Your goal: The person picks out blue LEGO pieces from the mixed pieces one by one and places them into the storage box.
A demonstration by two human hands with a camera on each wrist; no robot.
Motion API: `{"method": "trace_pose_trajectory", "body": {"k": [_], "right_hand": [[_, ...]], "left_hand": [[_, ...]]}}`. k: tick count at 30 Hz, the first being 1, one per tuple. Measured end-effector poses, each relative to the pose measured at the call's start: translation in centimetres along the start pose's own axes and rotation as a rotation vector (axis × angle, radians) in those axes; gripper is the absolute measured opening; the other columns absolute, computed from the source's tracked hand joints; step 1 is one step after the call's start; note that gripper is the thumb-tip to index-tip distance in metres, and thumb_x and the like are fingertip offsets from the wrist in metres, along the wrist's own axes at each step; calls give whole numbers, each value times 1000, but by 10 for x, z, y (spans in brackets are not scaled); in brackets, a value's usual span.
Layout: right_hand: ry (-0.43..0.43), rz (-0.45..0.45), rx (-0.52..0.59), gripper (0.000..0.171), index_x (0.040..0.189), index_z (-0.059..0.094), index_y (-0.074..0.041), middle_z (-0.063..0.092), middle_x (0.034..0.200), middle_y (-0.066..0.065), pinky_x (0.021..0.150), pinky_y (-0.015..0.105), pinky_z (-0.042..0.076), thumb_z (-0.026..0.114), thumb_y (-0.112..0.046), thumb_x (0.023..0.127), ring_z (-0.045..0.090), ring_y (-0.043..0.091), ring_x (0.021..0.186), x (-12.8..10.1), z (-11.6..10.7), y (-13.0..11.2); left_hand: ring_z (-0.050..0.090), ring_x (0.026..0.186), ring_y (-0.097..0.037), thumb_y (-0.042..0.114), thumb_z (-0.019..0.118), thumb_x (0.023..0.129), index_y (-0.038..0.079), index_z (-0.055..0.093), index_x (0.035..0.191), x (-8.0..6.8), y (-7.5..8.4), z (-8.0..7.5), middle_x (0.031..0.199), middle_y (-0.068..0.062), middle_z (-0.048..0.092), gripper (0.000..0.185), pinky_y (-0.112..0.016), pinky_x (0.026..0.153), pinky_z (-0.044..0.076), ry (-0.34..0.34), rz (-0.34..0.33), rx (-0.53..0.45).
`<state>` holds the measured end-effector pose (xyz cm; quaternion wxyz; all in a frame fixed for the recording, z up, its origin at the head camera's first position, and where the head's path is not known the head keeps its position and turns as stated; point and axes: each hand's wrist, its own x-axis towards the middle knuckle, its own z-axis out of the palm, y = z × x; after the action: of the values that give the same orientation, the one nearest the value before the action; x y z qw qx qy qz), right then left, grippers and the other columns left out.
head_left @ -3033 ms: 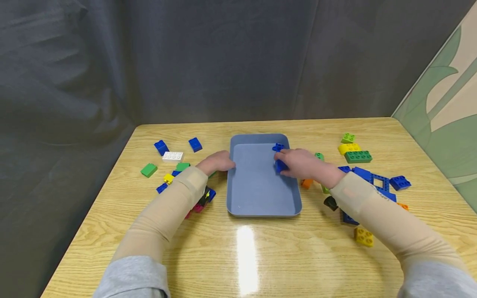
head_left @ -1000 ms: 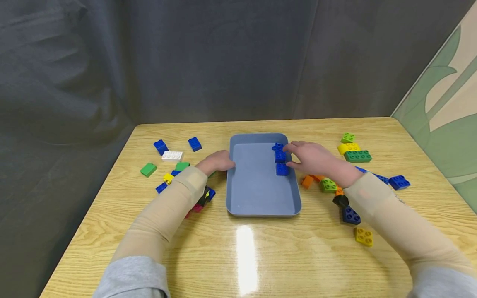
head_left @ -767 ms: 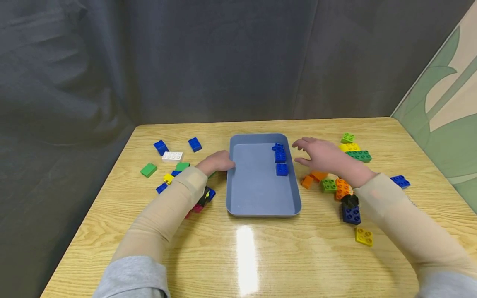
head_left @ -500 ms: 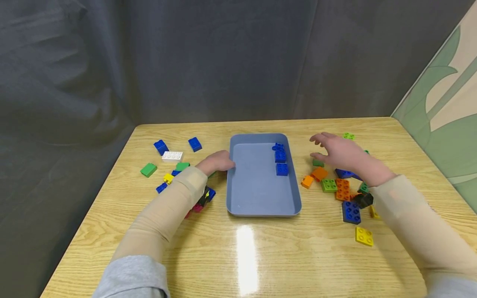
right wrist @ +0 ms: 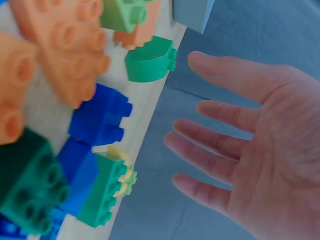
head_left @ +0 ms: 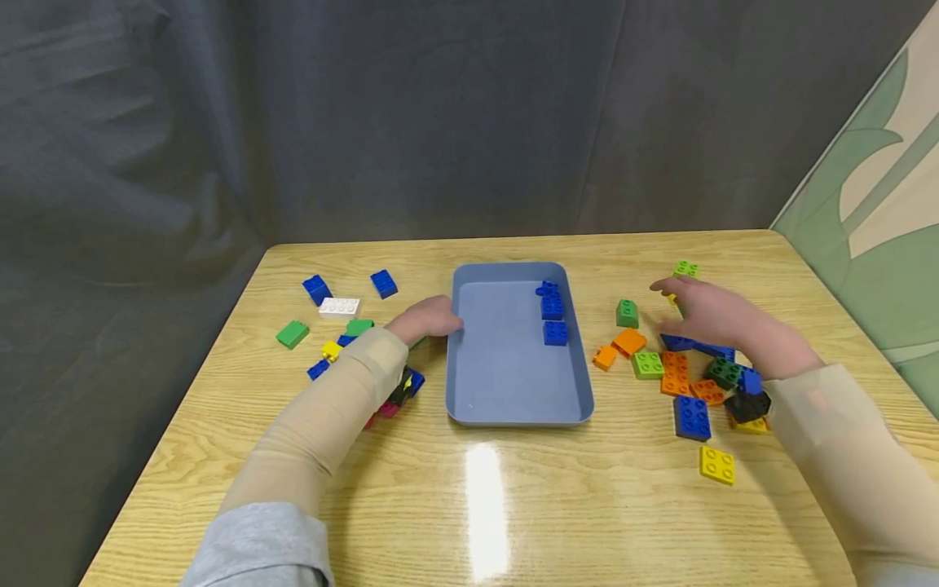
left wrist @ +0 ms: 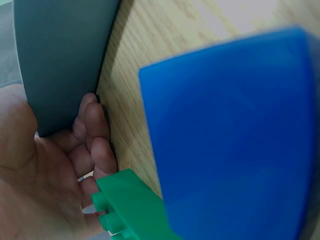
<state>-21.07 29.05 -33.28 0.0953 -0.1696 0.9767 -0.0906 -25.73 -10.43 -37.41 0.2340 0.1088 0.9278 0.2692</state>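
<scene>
My left hand (head_left: 429,318) grips the left wall of a shallow grey-blue tray (head_left: 499,383). In the left wrist view the thumb lies on one side of the tray wall (left wrist: 65,60) and the fingers curl on the other. A green brick (left wrist: 137,202) and a large blue brick (left wrist: 230,145) show close to that hand. Inside the tray, several blue toy bricks (head_left: 555,333) form a row along the right wall. My right hand (head_left: 715,314), holding nothing, hovers above the bricks at the right, fingers spread. Below it lie blue bricks (head_left: 676,342); part of this group is hidden behind the hand.
Right of the tray are orange (head_left: 629,342), lime (head_left: 648,366) and green bricks (head_left: 627,313), a dark blue brick (head_left: 692,418), a black piece (head_left: 748,404) and a yellow brick (head_left: 716,465). At the left lie a white brick (head_left: 340,308), blue bricks (head_left: 384,284) and a green brick (head_left: 293,334).
My right hand has let go of a blue brick in the tray and moved right, over the bricks on that side. The left hand has stayed at the tray wall.
</scene>
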Motion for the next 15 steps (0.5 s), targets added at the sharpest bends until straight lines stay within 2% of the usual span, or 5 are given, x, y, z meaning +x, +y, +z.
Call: {"method": "trace_pose_trajectory", "body": {"k": [6,15], "right_hand": [[-63,16,35,62,131,46,11,52,122,36,88,61,42,73,-21,86,53,49,106,-6,12,11],[-72,11,86,55,128,50,11,53,122,35,86,59,44,74,-13,85,53,49,108,-13,22,22]], "left_hand": [[44,63,-18,11,50,89,12,42,71,1,-1,1,67,-3,44,19,-29,62,36,4,7,14],[44,64,-18,11,50,89,12,43,72,1,-1,1,68,-3,44,19,-29,62,37,10,1,16]]}}
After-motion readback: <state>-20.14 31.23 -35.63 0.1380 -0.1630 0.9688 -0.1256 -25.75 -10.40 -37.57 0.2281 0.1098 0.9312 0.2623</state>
